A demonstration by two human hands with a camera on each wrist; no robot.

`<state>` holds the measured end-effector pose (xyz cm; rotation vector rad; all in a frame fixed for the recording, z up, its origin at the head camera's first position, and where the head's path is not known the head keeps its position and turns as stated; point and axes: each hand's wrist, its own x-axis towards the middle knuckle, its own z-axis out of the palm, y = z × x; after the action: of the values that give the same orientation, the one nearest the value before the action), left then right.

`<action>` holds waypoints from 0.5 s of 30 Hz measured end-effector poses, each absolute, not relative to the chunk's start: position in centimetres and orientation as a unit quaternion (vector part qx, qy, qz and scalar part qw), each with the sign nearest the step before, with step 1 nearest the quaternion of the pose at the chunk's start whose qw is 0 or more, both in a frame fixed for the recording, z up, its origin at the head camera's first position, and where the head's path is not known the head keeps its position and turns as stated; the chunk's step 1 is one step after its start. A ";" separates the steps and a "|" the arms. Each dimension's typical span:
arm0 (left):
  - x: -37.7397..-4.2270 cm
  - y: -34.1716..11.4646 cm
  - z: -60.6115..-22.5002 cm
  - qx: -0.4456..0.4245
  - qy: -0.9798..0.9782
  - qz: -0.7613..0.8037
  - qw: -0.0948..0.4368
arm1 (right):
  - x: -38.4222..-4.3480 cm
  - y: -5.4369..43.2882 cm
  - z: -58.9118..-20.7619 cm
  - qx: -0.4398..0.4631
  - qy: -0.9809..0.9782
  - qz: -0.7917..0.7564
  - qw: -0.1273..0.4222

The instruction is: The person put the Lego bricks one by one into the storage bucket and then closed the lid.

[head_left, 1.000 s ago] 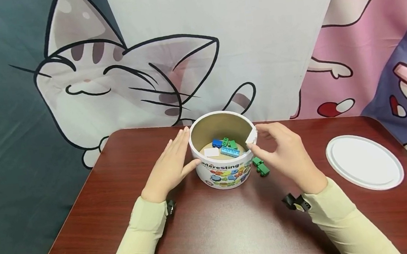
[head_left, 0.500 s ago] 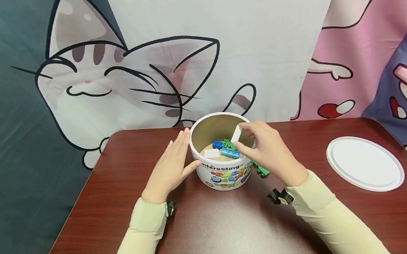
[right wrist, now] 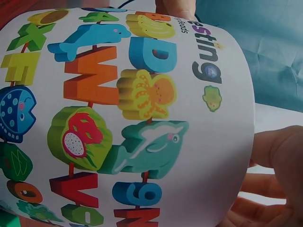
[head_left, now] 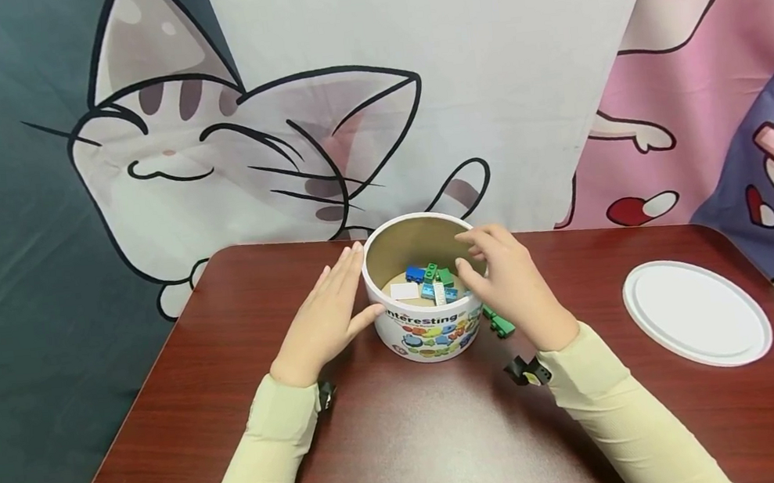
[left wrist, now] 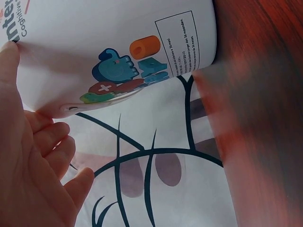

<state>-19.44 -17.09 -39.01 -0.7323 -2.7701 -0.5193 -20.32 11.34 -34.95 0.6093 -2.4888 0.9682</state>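
Observation:
A round white bucket (head_left: 433, 343) with a colourful printed wall stands on the table. Inside lie a blue brick (head_left: 415, 275), green bricks (head_left: 430, 272), a flat white brick (head_left: 404, 291) and a light blue brick (head_left: 451, 294). Across the light blue one lies a narrow white brick (head_left: 439, 293). My left hand (head_left: 324, 315) rests against the bucket's left side, fingers straight; the left wrist view shows its fingertips at the printed wall (left wrist: 71, 52). Over the right rim hovers my right hand (head_left: 515, 283), fingers loosely bent and holding nothing.
Green bricks (head_left: 499, 324) lie on the table just right of the bucket, partly hidden by the right hand. A round white lid (head_left: 697, 313) lies flat farther right on the brown table (head_left: 408, 444). Behind the table hangs a cartoon-printed cloth (head_left: 512, 86).
My right hand moved left over the bucket with the narrow white brick and let it go; the brick dropped onto the light blue one. My left hand stayed put.

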 end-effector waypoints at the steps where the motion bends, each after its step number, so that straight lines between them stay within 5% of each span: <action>1: -19.4 -17.1 -39.0 -0.250 -0.945 -0.177 0.115 | -20.3 11.4 -35.0 0.221 -0.887 0.347 0.209; 9: -19.4 -17.0 -39.0 -0.249 -0.945 -0.179 0.112 | -20.2 12.6 -35.3 0.229 -0.859 0.365 0.275; 15: -19.5 -17.1 -39.1 -0.249 -0.945 -0.178 0.115 | -20.4 14.2 -35.7 0.183 -0.864 0.386 0.267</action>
<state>-19.48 -17.08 -39.14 -0.7289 -2.7692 -0.5211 -20.43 14.23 -35.74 0.4945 -2.3318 1.0412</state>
